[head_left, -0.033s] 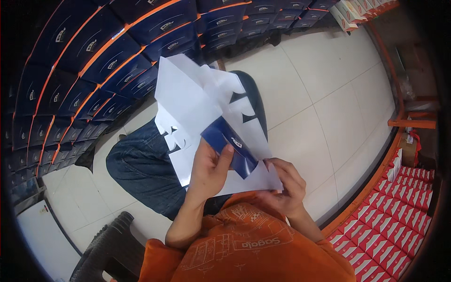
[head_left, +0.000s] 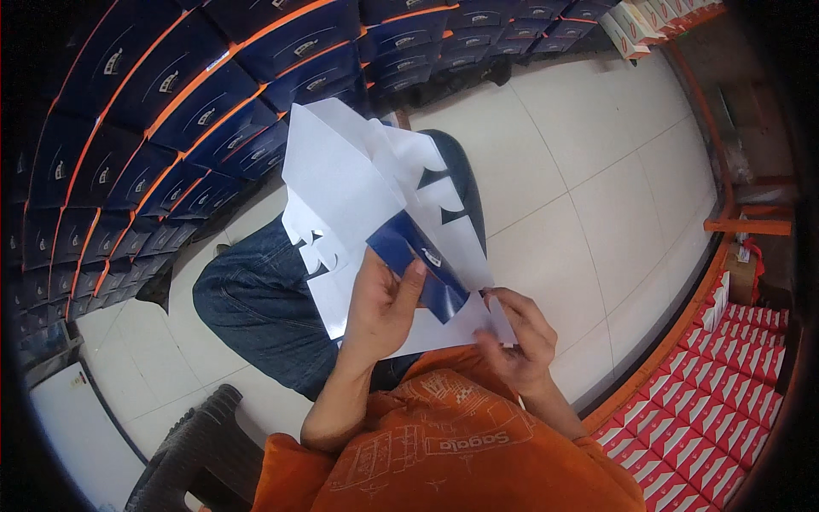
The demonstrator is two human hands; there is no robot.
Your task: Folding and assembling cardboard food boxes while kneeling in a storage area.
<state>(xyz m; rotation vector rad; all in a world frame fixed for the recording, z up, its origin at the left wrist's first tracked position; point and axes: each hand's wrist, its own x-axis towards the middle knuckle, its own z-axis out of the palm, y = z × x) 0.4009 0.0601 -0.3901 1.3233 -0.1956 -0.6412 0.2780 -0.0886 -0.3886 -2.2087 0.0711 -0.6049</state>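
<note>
A die-cut cardboard box blank (head_left: 328, 171), white on this face with notched tabs along its sides, lies spread over my lap. One flap is turned over and shows a glossy dark blue face with a small white mark. My left hand (head_left: 381, 305) grips the blank at that flap, its thumb pressed on the blue face and its fingers hidden beneath. At the blank's near right corner, my right hand (head_left: 522, 337) has its curled fingers on the edge. The right thumb is blurred over the white flap.
Dark blue boxes with orange edges (head_left: 205, 115) are stacked along the left and far sides. Red and white boxes (head_left: 712, 375) fill the lower right behind an orange edge (head_left: 636, 386). A dark plastic chair (head_left: 200, 452) stands at lower left; pale tiled floor (head_left: 589, 196) extends right.
My right thumb has shifted slightly up over the near right flap. The left hand and the box blank stay almost where they were.
</note>
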